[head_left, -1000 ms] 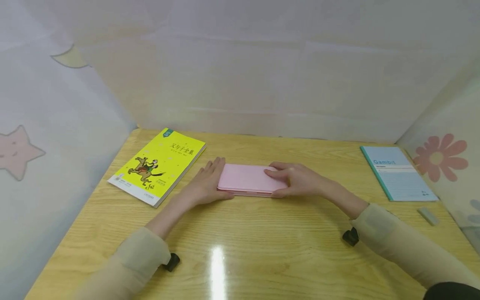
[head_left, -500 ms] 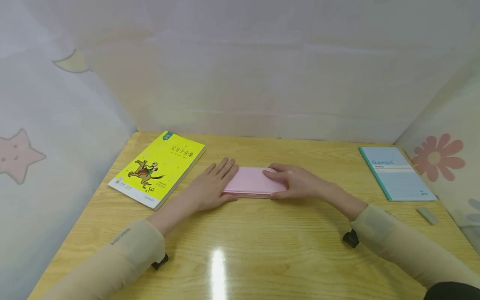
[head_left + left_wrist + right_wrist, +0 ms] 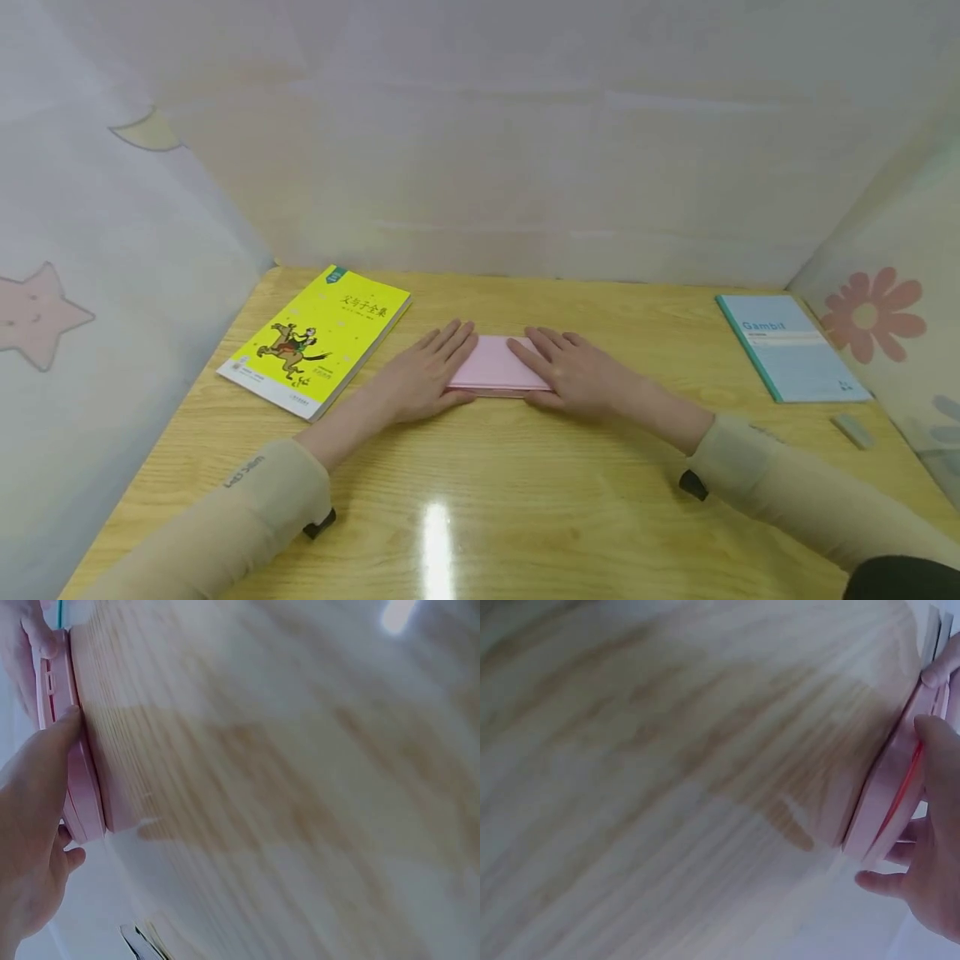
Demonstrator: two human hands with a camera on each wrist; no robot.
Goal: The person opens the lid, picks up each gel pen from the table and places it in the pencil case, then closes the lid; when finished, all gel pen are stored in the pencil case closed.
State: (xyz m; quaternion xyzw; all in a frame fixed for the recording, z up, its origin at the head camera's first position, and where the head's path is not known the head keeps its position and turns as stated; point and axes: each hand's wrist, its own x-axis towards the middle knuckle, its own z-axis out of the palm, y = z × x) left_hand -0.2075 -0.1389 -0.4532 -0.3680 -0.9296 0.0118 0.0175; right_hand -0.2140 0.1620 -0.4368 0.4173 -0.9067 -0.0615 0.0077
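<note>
A flat pink case with a small clasp on its front side lies on the wooden table, its long side facing me. My left hand lies over its left end, fingers straight across the top and thumb against the front. Over the right end rests my right hand, its fingers stretched along the lid and its thumb at the front edge. In the left wrist view the pink case looks closed. A red line runs along the side of the pink case in the right wrist view. Both hands hide its ends.
A yellow comic book lies at the table's left. A light blue notebook with a teal spine is at the right, and a small grey block sits near it. Cloth walls border the table.
My left hand first slid further right over the case's left end. Then my right hand moved left, spreading its fingers across the lid. The case stays put.
</note>
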